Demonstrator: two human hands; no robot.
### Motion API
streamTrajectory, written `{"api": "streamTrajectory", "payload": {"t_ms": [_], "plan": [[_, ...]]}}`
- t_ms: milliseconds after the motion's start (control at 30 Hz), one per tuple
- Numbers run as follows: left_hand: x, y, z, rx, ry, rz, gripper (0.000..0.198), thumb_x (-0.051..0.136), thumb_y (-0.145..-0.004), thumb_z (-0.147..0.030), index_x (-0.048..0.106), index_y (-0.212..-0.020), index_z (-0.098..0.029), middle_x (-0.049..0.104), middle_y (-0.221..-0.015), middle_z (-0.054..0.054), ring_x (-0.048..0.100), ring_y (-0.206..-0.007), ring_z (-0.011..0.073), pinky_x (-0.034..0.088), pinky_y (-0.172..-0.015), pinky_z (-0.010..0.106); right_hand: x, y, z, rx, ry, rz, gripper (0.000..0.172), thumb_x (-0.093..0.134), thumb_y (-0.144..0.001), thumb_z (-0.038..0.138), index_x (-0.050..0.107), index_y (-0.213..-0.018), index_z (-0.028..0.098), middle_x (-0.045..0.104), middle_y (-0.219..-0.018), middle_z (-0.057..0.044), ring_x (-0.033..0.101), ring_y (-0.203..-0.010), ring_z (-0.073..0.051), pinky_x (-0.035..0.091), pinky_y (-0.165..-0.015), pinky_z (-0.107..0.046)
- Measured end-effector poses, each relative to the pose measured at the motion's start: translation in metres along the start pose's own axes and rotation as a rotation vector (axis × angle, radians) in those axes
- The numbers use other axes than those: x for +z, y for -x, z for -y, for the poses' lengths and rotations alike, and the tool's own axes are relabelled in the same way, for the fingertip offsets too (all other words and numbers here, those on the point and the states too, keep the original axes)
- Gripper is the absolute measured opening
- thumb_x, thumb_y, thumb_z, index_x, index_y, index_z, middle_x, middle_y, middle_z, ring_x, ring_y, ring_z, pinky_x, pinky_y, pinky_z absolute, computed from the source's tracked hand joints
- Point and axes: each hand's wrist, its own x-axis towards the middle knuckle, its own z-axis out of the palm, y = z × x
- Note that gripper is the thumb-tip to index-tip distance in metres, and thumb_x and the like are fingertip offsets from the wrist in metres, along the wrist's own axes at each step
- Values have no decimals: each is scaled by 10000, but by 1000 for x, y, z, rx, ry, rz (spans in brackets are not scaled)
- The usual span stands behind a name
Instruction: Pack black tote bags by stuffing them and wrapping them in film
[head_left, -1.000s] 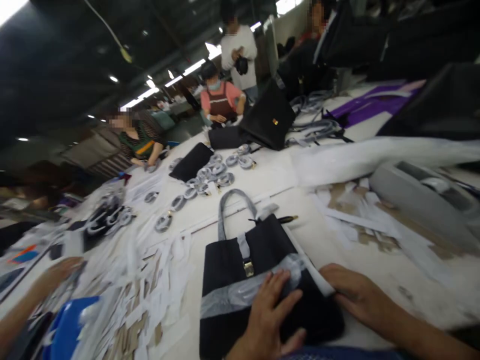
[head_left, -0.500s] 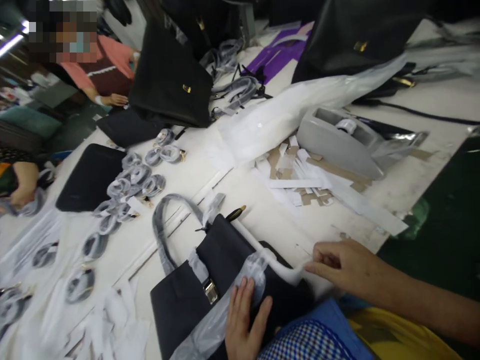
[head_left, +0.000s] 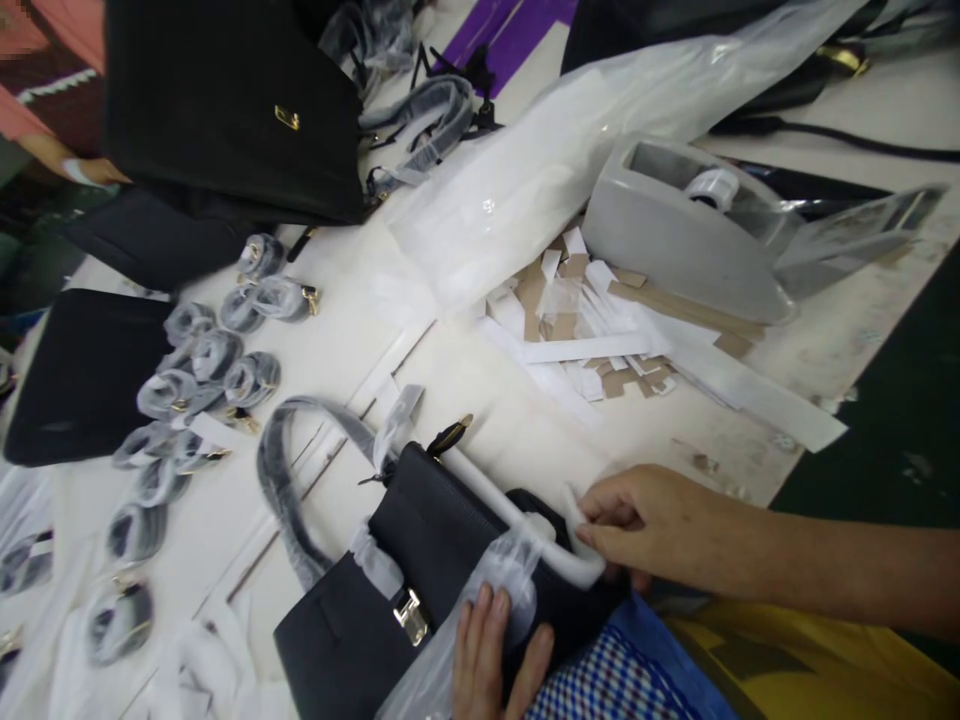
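A black handbag (head_left: pixel 442 520) lies in front of me, with a gold clasp (head_left: pixel 411 616) and one handle (head_left: pixel 274 480) wrapped in clear film. My left hand (head_left: pixel 491 655) rests on the bag's front, fingers stretched out over a clear plastic sheet (head_left: pixel 442 655). A soft white strip (head_left: pixel 517 520), like foam, runs along the bag's opening and bends up at its near end. With thumb and fingers, my right hand (head_left: pixel 637 515) pinches that end. The bag's lower part and near side are partly hidden by my left hand and clothing.
Several film-wrapped coiled straps (head_left: pixel 214 355) lie at the left beside a black panel (head_left: pixel 82 370). Paper and cardboard scraps (head_left: pixel 592 340) lie before a grey tape dispenser (head_left: pixel 675 230). A large black bag (head_left: pixel 232 110) stands at the back left, near another person's arm (head_left: pixel 67 160).
My view has tilted down and closer. My right hand has moved slightly left, and the white strip's end is now bent upward beside the bag. My left hand still lies on the bag.
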Motion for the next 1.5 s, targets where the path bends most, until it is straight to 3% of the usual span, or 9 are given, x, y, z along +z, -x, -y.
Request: {"api": "streamTrajectory", "payload": {"t_ms": [200, 333, 600, 767, 933, 1067, 1200, 1367, 1500], "plan": [[6, -5, -8, -35, 16, -88, 533, 549, -900, -15, 590, -1315, -347, 548, -1418, 49, 454, -1367, 268, 373, -1149, 473, 0, -12, 4, -88, -85, 201, 212, 519, -855, 329, 655, -853, 167, 620, -628, 19, 552, -517, -92, 344, -404, -142], [5, -7, -10, -19, 14, -120, 402, 584, -903, -74, 670, -1204, -327, 591, -1359, 38, 498, -1334, 260, 401, -1133, 455, -6, -30, 14, 1, 180, 343, 175, 504, -800, 231, 652, -737, 163, 444, -426, 63, 398, -368, -83, 295, -374, -174], [-2, -20, -12, 27, -69, -69, 338, 573, -924, -135, 671, -1209, -287, 559, -1391, 69, 481, -1345, 271, 419, -1111, 461, 8, -20, 35, -284, 1094, -47, 210, 550, -772, 143, 755, -815, 122, 740, -772, -165, 689, -696, -257, 422, -560, -273], [-5, -24, -15, 39, -52, -70, 378, 564, -895, -236, 635, -1266, -259, 480, -1462, 122, 455, -1358, 323, 482, -1037, 516, 6, -10, 4, -428, 765, -262, 208, 495, -872, 253, 690, -879, 182, 701, -651, -60, 658, -613, -208, 442, -593, -281], [-11, -27, -19, 32, -48, -30, 490, 579, -836, -223, 577, -1327, -218, 386, -1527, 141, 393, -1398, 326, 481, -1036, 532, 10, 4, -12, -312, 276, -56, 341, 490, -900, 443, 657, -849, 151, 669, -642, -29, 657, -642, -192, 491, -625, -282], [-16, -27, -25, 25, -20, 7, 525, 586, -842, -230, 533, -1364, -212, 334, -1561, 135, 320, -1440, 323, 432, -1081, 552, 8, 14, -20, -395, 522, -32, 373, 478, -912, 423, 679, -740, 159, 624, -614, -22, 599, -617, -179, 465, -604, -283], [-20, -27, -31, -27, -11, 61, 522, 563, -870, -249, 498, -1388, -224, 288, -1587, 119, 278, -1461, 305, 382, -1120, 568, 5, 25, -9, -665, 935, -400, 399, 378, -965, 349, 740, -932, 185, 686, -881, -94, 646, -853, -242, 513, -806, -392], [-21, -29, -34, -40, 14, 72, 530, 564, -863, -284, 495, -1386, -235, 297, -1586, 110, 276, -1463, 300, 352, -1141, 574, 37, 9, 10, -849, 822, -573, 563, 395, -979, 442, 420, -1460, 151, 466, -1480, -157, 431, -1372, -258, 361, -1144, -449], [-22, -30, -35, -80, 43, 21, 562, 571, -854, -329, 483, -1398, -217, 325, -1571, 139, 299, -1453, 304, 335, -1150, 562, 68, -31, 9, -832, 855, -550, 659, 427, -950, 482, 368, -1487, 104, 426, -1497, -199, 419, -1378, -298, 372, -1131, -504]]}}
